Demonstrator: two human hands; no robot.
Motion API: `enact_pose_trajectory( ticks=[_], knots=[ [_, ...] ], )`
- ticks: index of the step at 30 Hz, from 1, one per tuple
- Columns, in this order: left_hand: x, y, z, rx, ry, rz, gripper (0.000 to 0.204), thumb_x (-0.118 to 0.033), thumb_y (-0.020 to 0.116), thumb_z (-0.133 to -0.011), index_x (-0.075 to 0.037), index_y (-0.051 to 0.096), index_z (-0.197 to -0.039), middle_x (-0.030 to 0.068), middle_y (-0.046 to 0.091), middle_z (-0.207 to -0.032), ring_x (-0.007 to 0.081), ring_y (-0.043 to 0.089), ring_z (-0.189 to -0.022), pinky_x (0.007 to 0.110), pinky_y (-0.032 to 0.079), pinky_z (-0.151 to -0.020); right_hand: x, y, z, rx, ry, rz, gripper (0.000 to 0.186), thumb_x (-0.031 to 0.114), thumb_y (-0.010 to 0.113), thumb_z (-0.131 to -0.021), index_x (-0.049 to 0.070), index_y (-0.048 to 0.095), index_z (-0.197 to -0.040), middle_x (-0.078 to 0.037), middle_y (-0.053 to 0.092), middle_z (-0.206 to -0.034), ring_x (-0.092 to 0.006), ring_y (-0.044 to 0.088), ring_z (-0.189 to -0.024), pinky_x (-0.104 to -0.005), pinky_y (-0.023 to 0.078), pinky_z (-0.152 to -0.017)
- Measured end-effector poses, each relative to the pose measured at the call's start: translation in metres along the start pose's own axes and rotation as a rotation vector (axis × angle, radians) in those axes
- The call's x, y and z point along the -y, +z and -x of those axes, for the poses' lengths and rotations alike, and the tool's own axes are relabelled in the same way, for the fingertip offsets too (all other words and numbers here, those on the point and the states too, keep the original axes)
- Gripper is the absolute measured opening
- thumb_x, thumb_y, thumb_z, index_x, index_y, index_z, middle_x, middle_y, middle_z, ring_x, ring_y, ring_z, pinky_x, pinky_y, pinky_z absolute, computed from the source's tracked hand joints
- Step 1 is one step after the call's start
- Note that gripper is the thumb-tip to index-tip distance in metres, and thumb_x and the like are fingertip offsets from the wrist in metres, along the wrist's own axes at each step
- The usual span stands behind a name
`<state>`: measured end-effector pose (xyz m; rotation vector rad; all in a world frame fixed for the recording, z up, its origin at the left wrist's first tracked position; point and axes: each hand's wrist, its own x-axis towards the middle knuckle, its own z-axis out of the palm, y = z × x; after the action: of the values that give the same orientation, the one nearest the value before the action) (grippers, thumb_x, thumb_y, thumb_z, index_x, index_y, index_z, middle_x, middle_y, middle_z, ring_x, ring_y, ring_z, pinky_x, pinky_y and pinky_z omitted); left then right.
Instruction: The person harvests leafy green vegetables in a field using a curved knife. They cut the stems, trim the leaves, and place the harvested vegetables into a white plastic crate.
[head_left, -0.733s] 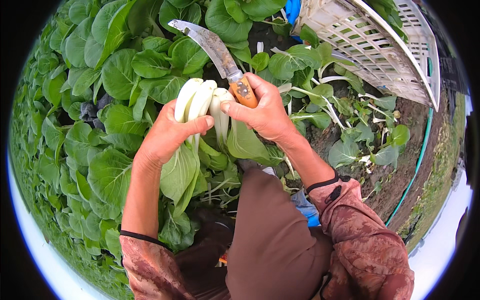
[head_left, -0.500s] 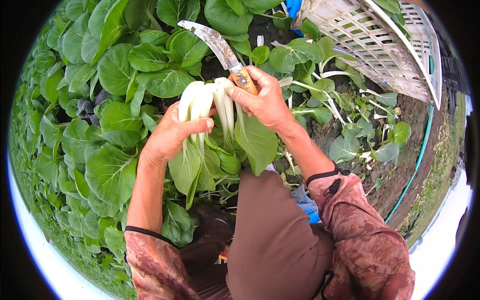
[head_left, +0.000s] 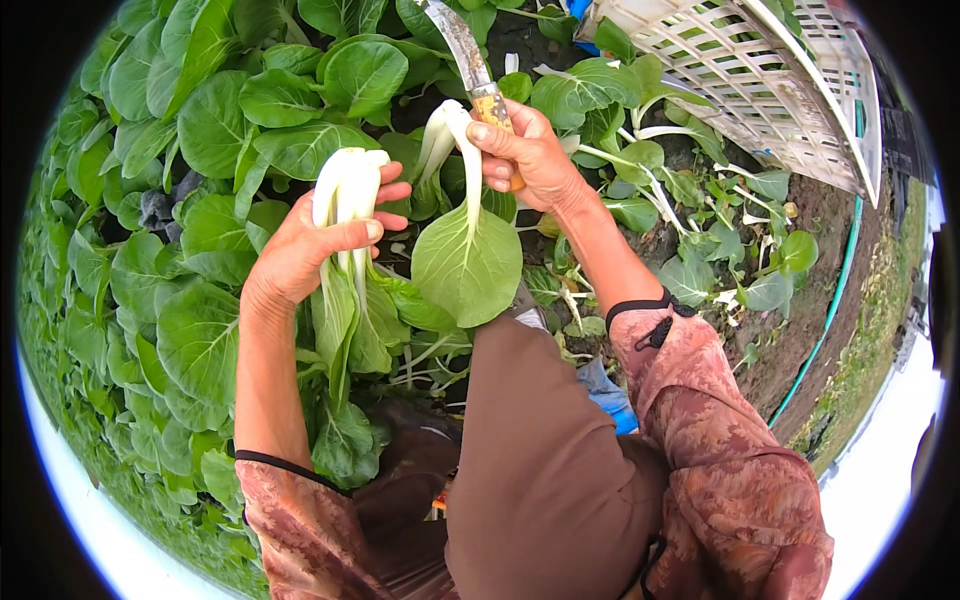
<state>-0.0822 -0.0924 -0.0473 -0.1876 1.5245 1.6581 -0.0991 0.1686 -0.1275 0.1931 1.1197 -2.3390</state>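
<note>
My left hand point(head_left: 315, 235) is closed round a bunch of bok choy point(head_left: 345, 195), its pale base up and the green leaves hanging down. In my right hand point(head_left: 535, 160) is a curved knife point(head_left: 460, 45) with an orange-brown handle, its blade stained and pointing up and away. The thumb of that same hand pinches a few loose bok choy leaves point(head_left: 467, 265) by their white stalk ends, so they dangle between my hands. The bunch and the loose leaves are apart.
Dense leafy plants point(head_left: 210, 330) fill the left side. A white slatted crate point(head_left: 720, 90) stands tilted at the upper right. Cut leaves point(head_left: 690, 280) lie scattered on the soil below it. A green hose point(head_left: 835, 320) runs along the bed, and my brown-trousered knee point(head_left: 530, 420) rises below my hands.
My hands have drawn apart, splitting the bok choy: the left moved left with the bunch, the right moved slightly up and right with the loose leaves and knife.
</note>
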Motion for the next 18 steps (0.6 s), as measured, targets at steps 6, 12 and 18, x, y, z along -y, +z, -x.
enact_pose_trajectory(
  ticks=[6, 12, 18],
  knots=[
    [-0.020, -0.017, 0.006, -0.142, 0.149, -0.019, 0.077, -0.022, 0.072, -0.073, 0.000, 0.046, -0.141, 0.0146, 0.057, -0.135, 0.0145, 0.061, -0.103, 0.027, 0.051, -0.079, 0.023, -0.012, 0.007, 0.119, -0.026, 0.020, 0.034, 0.021, 0.071, -0.089, -0.001, 0.054, -0.108, -0.010, 0.064, -0.089, -0.0015, 0.039, -0.048, -0.0177, 0.035, -0.039],
    [-0.013, 0.004, -0.031, -0.032, 0.158, -0.105, 0.065, -0.022, 0.080, -0.072, -0.004, 0.057, -0.130, 0.0025, 0.063, -0.115, 0.0122, 0.056, -0.102, 0.027, 0.044, -0.093, 0.037, -0.001, 0.011, 0.229, 0.057, 0.050, 0.035, 0.020, 0.071, -0.087, 0.000, 0.052, -0.109, -0.014, 0.065, -0.087, -0.0022, 0.039, -0.046, -0.0182, 0.032, -0.037],
    [0.000, 0.019, -0.043, -0.070, 0.038, 0.163, 0.055, -0.013, 0.077, -0.076, -0.003, 0.053, -0.124, 0.0053, 0.062, -0.101, 0.0126, 0.061, -0.082, 0.027, 0.053, -0.071, 0.032, 0.021, 0.005, -0.216, -0.139, 0.496, 0.027, 0.020, 0.077, -0.085, 0.003, 0.059, -0.097, 0.001, 0.057, -0.074, -0.0046, 0.047, -0.051, -0.0220, 0.038, -0.043]
  ],
)
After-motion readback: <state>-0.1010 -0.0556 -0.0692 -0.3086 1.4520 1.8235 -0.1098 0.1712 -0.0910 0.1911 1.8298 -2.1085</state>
